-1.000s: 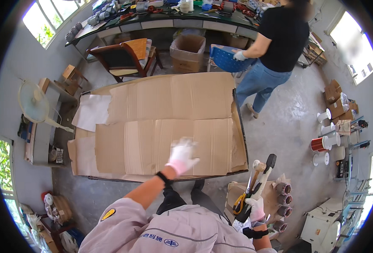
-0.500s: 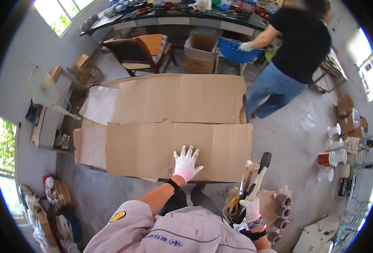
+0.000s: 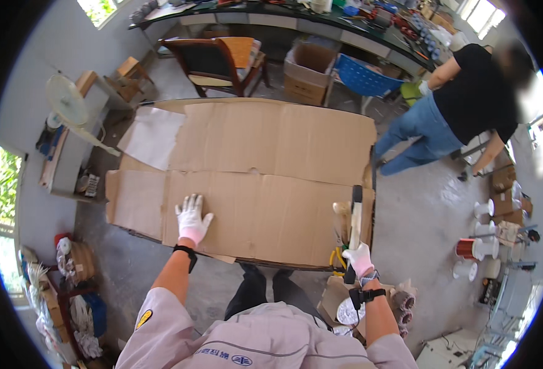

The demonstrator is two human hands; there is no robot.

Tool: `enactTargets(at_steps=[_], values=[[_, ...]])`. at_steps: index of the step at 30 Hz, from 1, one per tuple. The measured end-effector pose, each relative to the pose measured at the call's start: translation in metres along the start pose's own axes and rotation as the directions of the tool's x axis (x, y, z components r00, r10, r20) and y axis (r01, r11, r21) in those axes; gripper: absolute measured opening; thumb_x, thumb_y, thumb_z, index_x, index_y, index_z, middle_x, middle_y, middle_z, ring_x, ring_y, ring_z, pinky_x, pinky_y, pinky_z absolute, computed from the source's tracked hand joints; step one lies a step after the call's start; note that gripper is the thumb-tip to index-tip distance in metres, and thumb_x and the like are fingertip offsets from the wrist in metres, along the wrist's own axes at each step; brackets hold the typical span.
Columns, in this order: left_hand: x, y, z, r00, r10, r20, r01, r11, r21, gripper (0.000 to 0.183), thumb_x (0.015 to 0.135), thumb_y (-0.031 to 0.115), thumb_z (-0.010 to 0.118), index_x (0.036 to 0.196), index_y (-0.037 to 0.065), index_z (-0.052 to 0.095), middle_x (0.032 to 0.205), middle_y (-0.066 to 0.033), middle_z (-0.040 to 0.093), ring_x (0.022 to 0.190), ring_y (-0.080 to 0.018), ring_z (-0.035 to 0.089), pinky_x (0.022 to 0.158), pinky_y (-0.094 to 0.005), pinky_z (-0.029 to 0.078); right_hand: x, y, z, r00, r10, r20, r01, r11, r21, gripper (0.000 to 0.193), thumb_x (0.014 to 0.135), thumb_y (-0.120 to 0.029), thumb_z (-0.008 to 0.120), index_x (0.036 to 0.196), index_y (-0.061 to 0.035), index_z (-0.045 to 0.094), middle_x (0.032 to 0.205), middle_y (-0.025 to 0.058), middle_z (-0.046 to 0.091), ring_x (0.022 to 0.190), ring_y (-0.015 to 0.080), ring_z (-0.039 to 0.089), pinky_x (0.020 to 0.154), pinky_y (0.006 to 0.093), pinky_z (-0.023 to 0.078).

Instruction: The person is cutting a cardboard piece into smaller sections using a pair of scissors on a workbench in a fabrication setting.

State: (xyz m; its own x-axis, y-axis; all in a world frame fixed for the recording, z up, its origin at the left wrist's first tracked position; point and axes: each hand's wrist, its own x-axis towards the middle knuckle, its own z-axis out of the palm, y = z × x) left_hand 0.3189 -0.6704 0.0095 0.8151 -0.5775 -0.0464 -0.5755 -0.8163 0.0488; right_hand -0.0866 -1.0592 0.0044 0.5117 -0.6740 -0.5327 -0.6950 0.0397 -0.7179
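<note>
My left hand [image 3: 192, 220], in a white glove, lies with spread fingers on a sheet of brown cardboard [image 3: 253, 212] covering the table, near its front edge. Several tools are gathered in my gloved right hand [image 3: 360, 259], which is closed around them at the table's front right corner. Among them are scissors with yellow handles [image 3: 333, 257], a wooden-handled mallet with a pale head [image 3: 342, 209] and a long white tool with a black end [image 3: 356, 221]. My fingers partly hide their lower parts.
A person in black [image 3: 477, 89] stands beyond the table's right side. Behind it are a wooden chair [image 3: 207, 61], an open carton [image 3: 308, 86] and a blue plastic chair [image 3: 366, 75]. A fan [image 3: 67, 99] stands left; wire spools [image 3: 468, 248] sit right. Rolls [image 3: 405, 300] lie near my right arm.
My left hand has slid left across the cardboard. My right hand has brought the tools forward to the table's corner. The other person has moved right and let go of the blue chair.
</note>
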Motion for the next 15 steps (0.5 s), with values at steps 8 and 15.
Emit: enactTargets(at_steps=[8, 15], values=[[0.000, -0.003, 0.000, 1.000, -0.010, 0.010, 0.011, 0.997, -0.073, 0.073, 0.091, 0.036, 0.067, 0.152, 0.007, 0.042, 0.160, -0.0147, 0.040, 0.150, -0.0344, 0.032, 0.122, -0.0593, 0.017, -0.011, -0.022, -0.005, 0.997, 0.072, 0.035, -0.077, 0.984, 0.163, 0.014, 0.073, -0.008, 0.078, 0.078, -0.0010, 0.066, 0.064, 0.0002, 0.058, 0.055, 0.0126, 0.055, 0.052, 0.0322, 0.043], [-0.028, 0.001, -0.031, 0.999, 0.028, -0.046, -0.037, 0.982, -0.185, 0.075, 0.086, 0.033, 0.074, 0.149, 0.007, 0.044, 0.156, -0.0191, 0.042, 0.148, -0.0376, 0.033, 0.120, -0.0597, 0.023, -0.020, -0.009, 0.000, 1.000, -0.011, 0.009, 0.009, 0.992, 0.127, 0.010, 0.073, -0.003, 0.075, 0.078, -0.0019, 0.066, 0.066, -0.0004, 0.059, 0.058, 0.0113, 0.056, 0.052, 0.0314, 0.044]])
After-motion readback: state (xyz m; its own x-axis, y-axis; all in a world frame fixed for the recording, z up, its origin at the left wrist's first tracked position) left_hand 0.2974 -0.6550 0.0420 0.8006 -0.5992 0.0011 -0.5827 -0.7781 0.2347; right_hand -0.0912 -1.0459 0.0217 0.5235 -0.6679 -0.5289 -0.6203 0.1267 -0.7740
